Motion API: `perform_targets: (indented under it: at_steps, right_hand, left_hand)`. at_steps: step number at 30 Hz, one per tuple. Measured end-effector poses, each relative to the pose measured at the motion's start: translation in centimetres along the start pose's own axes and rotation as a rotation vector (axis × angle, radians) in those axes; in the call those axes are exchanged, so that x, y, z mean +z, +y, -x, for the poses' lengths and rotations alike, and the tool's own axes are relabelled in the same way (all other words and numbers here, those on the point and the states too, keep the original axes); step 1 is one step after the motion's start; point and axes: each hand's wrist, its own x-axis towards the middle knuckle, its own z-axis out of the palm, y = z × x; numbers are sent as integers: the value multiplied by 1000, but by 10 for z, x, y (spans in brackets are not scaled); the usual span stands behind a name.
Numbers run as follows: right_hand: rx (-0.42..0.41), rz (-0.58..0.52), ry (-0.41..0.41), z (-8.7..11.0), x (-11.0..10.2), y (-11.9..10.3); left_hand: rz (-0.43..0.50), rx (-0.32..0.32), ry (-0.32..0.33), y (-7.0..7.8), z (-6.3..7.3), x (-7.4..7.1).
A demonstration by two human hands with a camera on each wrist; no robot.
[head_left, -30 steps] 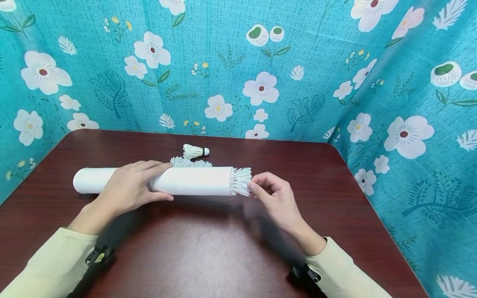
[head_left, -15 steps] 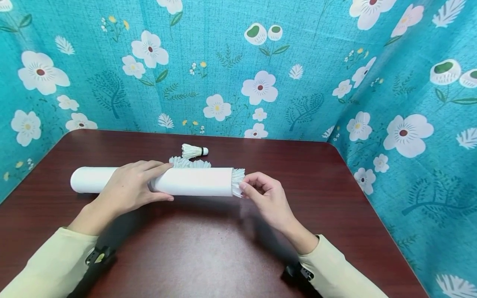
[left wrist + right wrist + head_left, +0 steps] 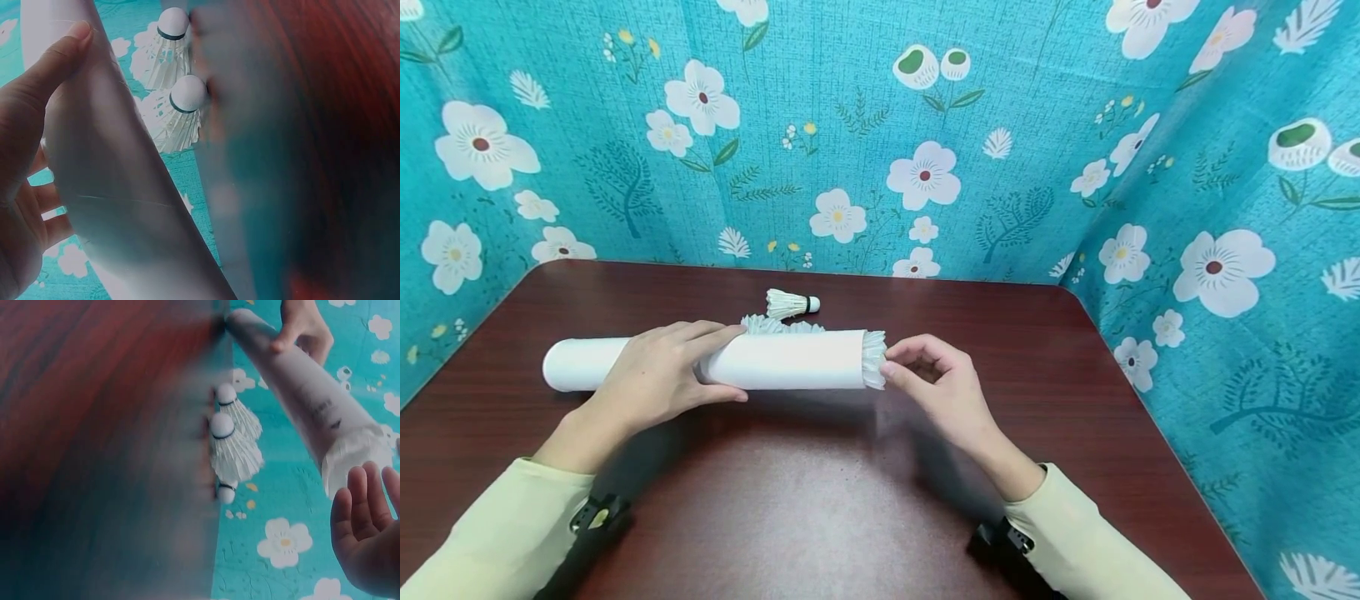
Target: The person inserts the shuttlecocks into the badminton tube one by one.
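My left hand point(image 3: 658, 367) grips a long white tube point(image 3: 790, 360) from above, thumb on the near side, and holds it level over the table. The feather skirt of a shuttlecock point(image 3: 873, 360) sticks out a short way from the tube's right end. At its rim, the thumb and index fingertip of my right hand point(image 3: 943, 387) pinch the feathers. The shuttlecock's cork is hidden inside the tube. In the right wrist view, the feathers point(image 3: 353, 453) fill the tube's mouth, close to the fingers.
Behind the tube, feather skirts point(image 3: 765, 325) of two shuttlecocks show. Farther back another shuttlecock point(image 3: 792, 304) lies on its side, cork to the right. The dark red-brown table point(image 3: 820, 492) meets a blue flowered cloth point(image 3: 865, 125) at the back and right.
The shuttlecock has slid left, deeper into the tube, with my right hand following it. The tube's right end has risen slightly. My left hand keeps its grip.
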Motion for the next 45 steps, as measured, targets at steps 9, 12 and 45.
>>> perform_targets:
  at_steps: [9, 12, 45]
  right_hand:
    - [-75, 36, -170, -6, -19, 5]
    - [-68, 56, -205, -6, -19, 6]
    - [11, 3, -188, -5, -10, 13]
  left_hand:
    - [5, 4, 8, -2, 1, -2]
    - [8, -1, 7, -2, 2, -1]
    - [4, 15, -9, -2, 1, 1]
